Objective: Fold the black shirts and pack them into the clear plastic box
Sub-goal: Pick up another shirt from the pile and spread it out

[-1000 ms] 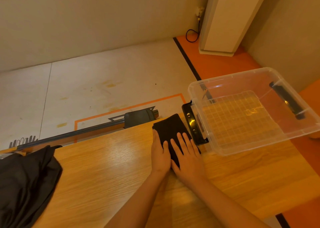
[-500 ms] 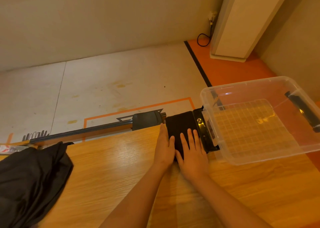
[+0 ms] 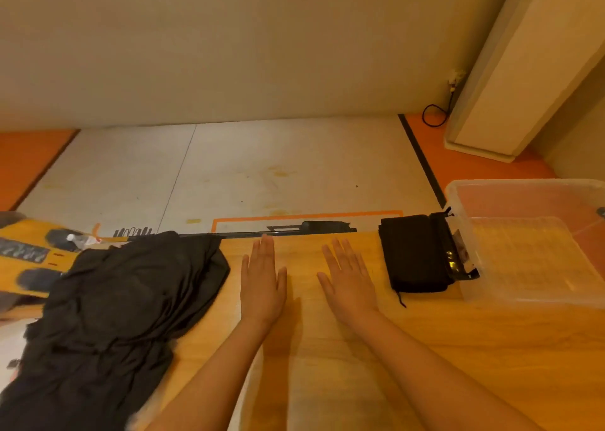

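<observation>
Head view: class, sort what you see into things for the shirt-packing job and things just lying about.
For the job: folded black shirt, pile of unfolded black shirts, clear plastic box.
Lying about: black cable, white floor unit, yellow object.

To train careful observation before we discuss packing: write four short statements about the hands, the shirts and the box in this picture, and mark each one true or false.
1. The left hand and right hand are both open, fingers straight, holding nothing. True.
2. The folded black shirt lies inside the clear plastic box. False: it lies on the wooden table, outside the box, beside its black handle.
3. A heap of unfolded black shirts lies on the table, to the left of the left hand. True.
4. The right hand presses on the folded black shirt. False: bare table shows between them.
</observation>
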